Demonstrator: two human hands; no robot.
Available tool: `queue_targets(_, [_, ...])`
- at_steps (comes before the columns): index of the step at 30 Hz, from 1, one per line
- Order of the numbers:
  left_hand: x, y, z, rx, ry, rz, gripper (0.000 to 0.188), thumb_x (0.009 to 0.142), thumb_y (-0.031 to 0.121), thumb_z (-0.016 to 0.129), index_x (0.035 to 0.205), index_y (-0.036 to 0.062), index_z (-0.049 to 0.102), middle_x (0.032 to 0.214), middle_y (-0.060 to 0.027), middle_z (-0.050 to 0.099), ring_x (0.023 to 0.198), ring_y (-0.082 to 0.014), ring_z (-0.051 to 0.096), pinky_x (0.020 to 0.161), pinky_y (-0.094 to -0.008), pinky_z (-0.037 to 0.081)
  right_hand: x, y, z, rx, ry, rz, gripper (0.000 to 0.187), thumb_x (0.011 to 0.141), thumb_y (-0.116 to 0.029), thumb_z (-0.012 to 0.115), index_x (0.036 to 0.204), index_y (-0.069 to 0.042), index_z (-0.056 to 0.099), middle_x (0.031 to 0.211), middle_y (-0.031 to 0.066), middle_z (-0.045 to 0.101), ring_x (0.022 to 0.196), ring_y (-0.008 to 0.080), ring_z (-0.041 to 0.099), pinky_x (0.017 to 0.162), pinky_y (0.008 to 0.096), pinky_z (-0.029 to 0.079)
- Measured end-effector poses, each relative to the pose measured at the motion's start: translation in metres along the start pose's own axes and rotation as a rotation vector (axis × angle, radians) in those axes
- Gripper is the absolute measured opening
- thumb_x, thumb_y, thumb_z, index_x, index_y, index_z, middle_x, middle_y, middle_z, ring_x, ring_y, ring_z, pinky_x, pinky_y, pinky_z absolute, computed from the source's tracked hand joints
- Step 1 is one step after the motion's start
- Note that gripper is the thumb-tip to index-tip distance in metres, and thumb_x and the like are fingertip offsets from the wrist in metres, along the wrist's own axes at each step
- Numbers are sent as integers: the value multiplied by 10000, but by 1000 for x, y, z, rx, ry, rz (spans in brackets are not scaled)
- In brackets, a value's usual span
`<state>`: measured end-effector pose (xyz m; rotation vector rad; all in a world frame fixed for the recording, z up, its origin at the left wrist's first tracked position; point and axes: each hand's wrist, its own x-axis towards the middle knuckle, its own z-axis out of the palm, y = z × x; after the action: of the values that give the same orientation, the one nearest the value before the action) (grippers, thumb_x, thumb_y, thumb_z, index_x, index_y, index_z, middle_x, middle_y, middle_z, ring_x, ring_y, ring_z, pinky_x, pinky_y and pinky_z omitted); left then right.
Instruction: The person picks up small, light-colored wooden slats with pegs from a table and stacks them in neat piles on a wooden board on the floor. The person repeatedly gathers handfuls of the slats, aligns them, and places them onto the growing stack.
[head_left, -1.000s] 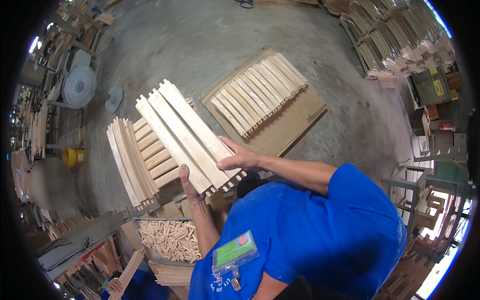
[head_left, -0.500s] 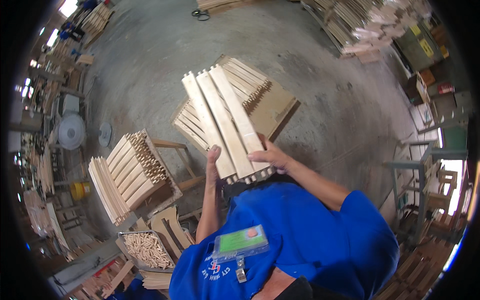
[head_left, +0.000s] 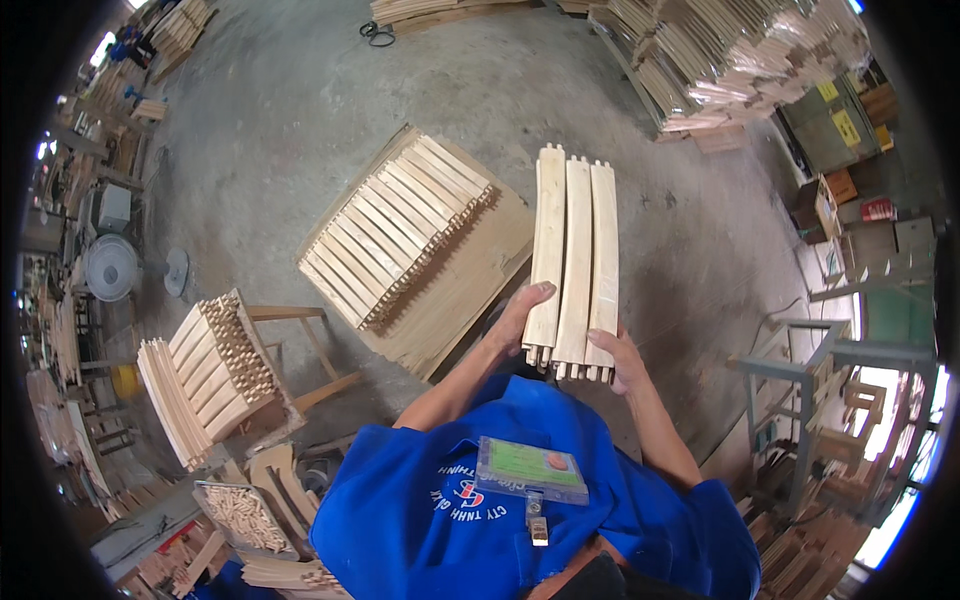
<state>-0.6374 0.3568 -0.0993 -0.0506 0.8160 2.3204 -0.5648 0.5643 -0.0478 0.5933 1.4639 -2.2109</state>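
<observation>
Between my two hands is a bundle of pale, slightly curved wooden slats (head_left: 577, 265), three across on top, with small round tenons at both ends. More tenon ends show beneath at the near end. My left hand (head_left: 522, 312) is closed on the left side near the lower end, thumb on top. On the opposite side my right hand (head_left: 622, 358) grips the near right corner, its thumb also on top. The fingers under the bundle are hidden. To its left, rows of similar stacked slats (head_left: 395, 230) lie on a flat brown board (head_left: 470, 285).
At left, a stand bears another slat stack (head_left: 215, 375). Below it sits a tray of dowels (head_left: 247, 517). A round grey fan (head_left: 110, 268) stands farther left. Wrapped timber (head_left: 730, 60) is piled at the far right, with a grey metal frame (head_left: 800, 370) nearer.
The held slats have swung to the right, away from over the board, and turned from leaning left to nearly straight ahead. Both hands keep hold. The stack on the board now shows fully.
</observation>
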Motion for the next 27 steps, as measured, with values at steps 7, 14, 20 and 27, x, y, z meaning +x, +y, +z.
queue_targets(7, [117,22,-19,-84,82,-20,731,1013,459,627,1478,-89,490,1284,-242,689,1075,-274,750,916,-386,628,111,-62,-49,-21,-55,65,811,908,-186,757,1604,-33,371,1514,169,554,1362,264,578,1137,402,483])
queue_targets(14, [199,75,-49,-75,217,77,746,1023,489,606,1496,-74,483,1354,-247,667,1182,-314,713,1039,-434,583,242,-148,-44,-84,-295,198,789,916,-190,750,1588,-27,371,1459,165,587,1298,264,628,1089,410,538])
queue_targets(20, [266,113,-110,-206,444,278,661,1009,395,681,1442,-69,495,1300,-213,661,1119,-239,710,924,-378,617,388,-182,-23,-197,-463,337,783,912,-185,749,1580,-33,371,1441,145,594,1292,254,621,1089,399,533])
queue_targets(27, [357,130,-230,-225,830,360,969,944,478,754,1585,-84,291,1505,-240,493,1411,-298,488,1180,-407,412,594,-166,-1,-385,-677,436,932,866,-267,779,1627,-49,286,1519,142,498,1395,259,499,1175,405,418])
